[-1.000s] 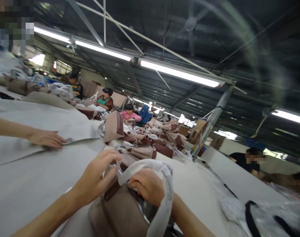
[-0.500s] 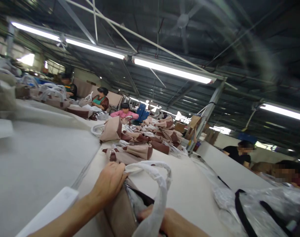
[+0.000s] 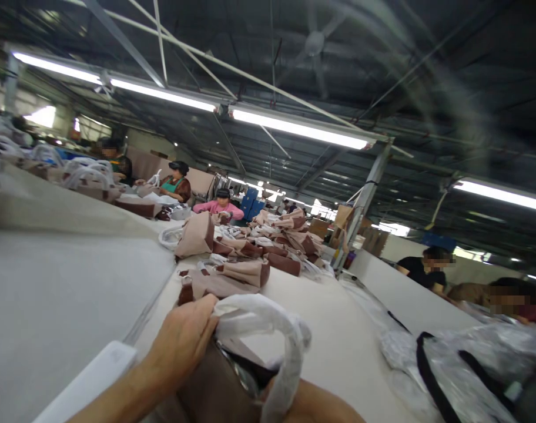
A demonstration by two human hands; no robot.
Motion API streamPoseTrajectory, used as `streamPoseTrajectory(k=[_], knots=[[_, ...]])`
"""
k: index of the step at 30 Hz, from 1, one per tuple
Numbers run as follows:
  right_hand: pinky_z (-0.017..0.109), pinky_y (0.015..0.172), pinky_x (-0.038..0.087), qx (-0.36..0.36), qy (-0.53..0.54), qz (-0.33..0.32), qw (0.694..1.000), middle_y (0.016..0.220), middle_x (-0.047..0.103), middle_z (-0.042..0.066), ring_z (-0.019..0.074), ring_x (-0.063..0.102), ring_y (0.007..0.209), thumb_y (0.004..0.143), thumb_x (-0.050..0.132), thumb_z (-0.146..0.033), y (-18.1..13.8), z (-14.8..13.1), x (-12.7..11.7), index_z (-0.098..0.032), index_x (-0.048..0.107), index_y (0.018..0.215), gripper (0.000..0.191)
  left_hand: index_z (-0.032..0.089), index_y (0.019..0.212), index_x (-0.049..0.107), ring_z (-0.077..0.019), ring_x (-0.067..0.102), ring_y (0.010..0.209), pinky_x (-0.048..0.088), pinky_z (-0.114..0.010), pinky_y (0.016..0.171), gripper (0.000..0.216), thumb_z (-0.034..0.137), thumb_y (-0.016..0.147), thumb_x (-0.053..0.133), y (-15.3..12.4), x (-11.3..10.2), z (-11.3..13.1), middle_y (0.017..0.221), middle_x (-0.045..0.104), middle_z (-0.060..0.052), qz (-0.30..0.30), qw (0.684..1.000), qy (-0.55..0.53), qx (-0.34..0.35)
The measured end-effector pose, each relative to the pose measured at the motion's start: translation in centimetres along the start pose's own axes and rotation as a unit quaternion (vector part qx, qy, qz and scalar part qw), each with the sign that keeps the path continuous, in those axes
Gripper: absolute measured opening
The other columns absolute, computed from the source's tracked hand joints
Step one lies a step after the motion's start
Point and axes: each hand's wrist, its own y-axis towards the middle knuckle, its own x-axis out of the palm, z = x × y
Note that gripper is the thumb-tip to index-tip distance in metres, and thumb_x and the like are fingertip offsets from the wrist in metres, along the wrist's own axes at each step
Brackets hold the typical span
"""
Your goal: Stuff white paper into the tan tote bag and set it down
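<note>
While clamped on the rim of the brown bag [image 3: 215,388] at the table's [image 3: 330,329] near edge, left hand [image 3: 182,341] holds the mouth open; right hand [image 3: 312,402] grip hidden, cannot tell. Next probably needs reaching inside past the wrapped handle [image 3: 285,341].

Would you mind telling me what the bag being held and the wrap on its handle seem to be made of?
The bag looks like matte brown leather or a leather-like material, going by its smooth, dull surface. The wrap on its handle looks like thin white foam or plastic sheet, crinkled and slightly translucent. The left hand grips the bag's top edge.
</note>
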Motion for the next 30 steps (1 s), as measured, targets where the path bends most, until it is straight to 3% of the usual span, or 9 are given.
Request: streamPoseTrajectory(k=[5, 8, 10, 14, 18, 20, 23, 27, 30], knots=[[0.021, 0.063, 0.041, -0.002, 0.017, 0.016, 1.000, 0.072, 0.054, -0.005, 0.0130, 0.047, 0.068, 0.063, 0.067, -0.024, -1.7, -3.6, -2.8, -0.021, 0.059, 0.073, 0.014, 0.022, 0.095, 0.059, -0.0255, 0.064, 0.092, 0.046, -0.035, 0.081, 0.033, 0.048, 0.103, 0.040, -0.1, -3.1, -2.2, 0.098, 0.069, -0.007, -0.089, 0.993, -0.037, 0.073], [0.020, 0.059, 0.038, 0.003, 0.083, -0.031, 0.996, 0.071, 0.055, -0.005, 0.0121, 0.047, 0.066, 0.060, 0.062, -0.021, -1.4, -4.2, -4.1, -0.021, 0.062, 0.075, 0.015, 0.027, 0.119, 0.062, -0.0294, 0.053, 0.125, 0.032, -0.042, 0.111, 0.039, 0.054, 0.091, 0.067, 0.0, -4.7, -3.8, 0.124, 0.067, -0.005, -0.134, 0.978, -0.031, 0.155], [0.022, 0.066, 0.043, -0.002, 0.131, -0.025, 0.991, 0.075, 0.059, -0.002, 0.0129, 0.051, 0.069, 0.064, 0.062, -0.024, -0.4, -4.1, -4.8, -0.019, 0.066, 0.081, 0.019, 0.030, 0.115, 0.065, -0.0287, 0.054, 0.125, 0.022, -0.045, 0.115, 0.035, 0.050, 0.088, 0.072, 0.2, -4.8, -4.6, 0.121, 0.069, -0.002, -0.147, 0.976, -0.019, 0.157], [0.033, 0.079, 0.051, -0.086, 0.056, 0.031, 0.994, 0.098, 0.071, 0.012, 0.0227, 0.064, 0.088, 0.086, 0.055, -0.044, 3.4, -4.1, -5.3, -0.012, 0.072, 0.106, 0.041, 0.025, 0.098, 0.068, -0.0226, 0.060, 0.104, 0.022, -0.043, 0.109, 0.026, 0.051, 0.093, 0.066, 0.5, -3.1, -5.3, 0.105, 0.068, 0.000, -0.133, 0.981, -0.026, 0.136], [0.037, 0.089, 0.050, -0.187, -0.090, 0.048, 0.977, 0.102, 0.075, 0.012, 0.0258, 0.067, 0.096, 0.085, 0.050, -0.026, 8.1, -5.1, -4.7, -0.014, 0.077, 0.106, 0.036, 0.021, 0.089, 0.065, -0.0243, 0.056, 0.097, 0.026, -0.044, 0.101, 0.036, 0.051, 0.100, 0.050, 1.3, -1.7, -5.7, 0.096, 0.066, -0.003, -0.108, 0.986, -0.005, 0.129], [0.035, 0.090, 0.048, -0.188, -0.132, 0.077, 0.970, 0.100, 0.075, 0.010, 0.0247, 0.067, 0.092, 0.079, 0.056, -0.016, 9.9, -5.5, -4.6, -0.015, 0.078, 0.103, 0.032, 0.020, 0.086, 0.065, -0.0243, 0.056, 0.093, 0.028, -0.044, 0.097, 0.038, 0.044, 0.102, 0.041, 1.9, -1.2, -5.9, 0.092, 0.066, -0.004, -0.101, 0.988, 0.011, 0.119], [0.027, 0.076, 0.048, -0.177, -0.168, 0.051, 0.968, 0.090, 0.075, 0.005, 0.0184, 0.064, 0.076, 0.073, 0.063, -0.006, 11.3, -5.7, -4.9, -0.016, 0.078, 0.104, 0.036, 0.019, 0.079, 0.064, -0.0234, 0.056, 0.088, 0.030, -0.045, 0.093, 0.044, 0.036, 0.105, 0.033, 2.7, -0.4, -6.0, 0.086, 0.067, -0.005, -0.084, 0.992, 0.042, 0.088], [0.023, 0.066, 0.045, -0.150, -0.171, 0.049, 0.973, 0.070, 0.067, -0.003, 0.0141, 0.061, 0.069, 0.076, 0.070, -0.009, 11.7, -5.6, -5.0, -0.020, 0.076, 0.088, 0.017, 0.019, 0.071, 0.060, -0.0250, 0.055, 0.084, 0.032, -0.046, 0.090, 0.045, 0.032, 0.102, 0.030, 3.7, 0.9, -5.5, 0.080, 0.069, -0.006, -0.066, 0.995, 0.052, 0.044], [0.022, 0.065, 0.045, -0.118, -0.186, 0.075, 0.973, 0.072, 0.066, -0.003, 0.0134, 0.062, 0.070, 0.075, 0.072, -0.010, 11.9, -5.5, -4.2, -0.017, 0.069, 0.079, 0.009, 0.020, 0.073, 0.056, -0.0255, 0.057, 0.085, 0.037, -0.042, 0.086, 0.043, 0.031, 0.099, 0.023, 4.4, 1.8, -5.4, 0.082, 0.068, -0.008, -0.058, 0.998, -0.012, -0.027]])
